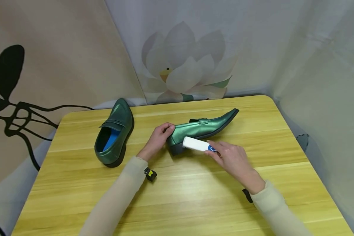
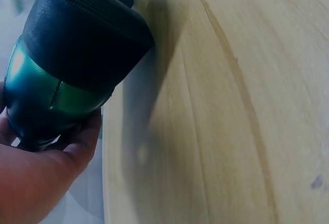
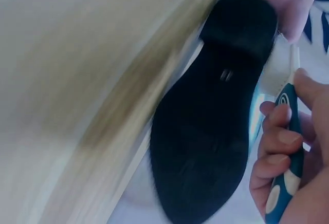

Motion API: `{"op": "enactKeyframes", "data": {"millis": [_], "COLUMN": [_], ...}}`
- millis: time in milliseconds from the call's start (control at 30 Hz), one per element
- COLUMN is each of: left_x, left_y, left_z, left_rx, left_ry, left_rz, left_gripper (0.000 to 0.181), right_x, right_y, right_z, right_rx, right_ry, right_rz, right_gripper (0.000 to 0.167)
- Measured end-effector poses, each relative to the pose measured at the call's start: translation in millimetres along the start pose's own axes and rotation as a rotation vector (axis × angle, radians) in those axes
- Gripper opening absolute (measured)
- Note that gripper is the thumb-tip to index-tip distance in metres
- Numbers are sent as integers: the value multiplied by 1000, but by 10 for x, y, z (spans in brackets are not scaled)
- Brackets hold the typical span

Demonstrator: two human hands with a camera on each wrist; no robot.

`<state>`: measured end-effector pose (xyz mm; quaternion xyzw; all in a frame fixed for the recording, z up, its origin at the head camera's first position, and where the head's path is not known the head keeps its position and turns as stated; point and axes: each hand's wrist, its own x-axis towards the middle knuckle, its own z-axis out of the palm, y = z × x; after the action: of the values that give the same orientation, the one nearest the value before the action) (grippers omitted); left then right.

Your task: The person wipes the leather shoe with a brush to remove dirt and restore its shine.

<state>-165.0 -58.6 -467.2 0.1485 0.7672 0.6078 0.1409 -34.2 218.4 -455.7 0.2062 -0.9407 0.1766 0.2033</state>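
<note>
My left hand [image 1: 159, 137] grips a shiny green loafer [image 1: 194, 130] by the back of its collar, with the thumb outside. The loafer is tilted on its side, its toe pointing right and raised. In the left wrist view its black heel [image 2: 87, 34] shows close up; in the right wrist view the black sole [image 3: 205, 121] faces the camera. My right hand [image 1: 231, 159] holds a brush [image 1: 196, 144] with a white head and a blue-and-white handle [image 3: 290, 147]. The brush head lies against the loafer's side near the heel; its bristles are mostly hidden.
A second green loafer [image 1: 114, 134] with a blue insole stands upright at the left of the wooden table [image 1: 177, 203], toe toward the back edge. Fabric with a printed flower [image 1: 186, 62] hangs behind the table.
</note>
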Motion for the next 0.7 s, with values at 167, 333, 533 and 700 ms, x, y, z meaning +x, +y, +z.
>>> {"op": "enactKeyframes", "data": {"millis": [167,333,533,700], "left_x": [1,18,10,-49], "left_y": [8,34,48,135], "left_z": [1,2,6,48], "left_rx": [51,215,284,221], "left_ry": [-1,-16,-54,-55], "left_rz": [24,128,139,139], "left_gripper": [31,34,33,29], "right_x": [-194,-261,-165,-31], "right_y": [294,382,213,1], "right_z": [-165,-220,-80,41], "right_rx": [-30,-4,114,195], "right_ry": [46,52,67,55], "right_rz": [106,145,151,124], "right_gripper": [60,40,41,44]}}
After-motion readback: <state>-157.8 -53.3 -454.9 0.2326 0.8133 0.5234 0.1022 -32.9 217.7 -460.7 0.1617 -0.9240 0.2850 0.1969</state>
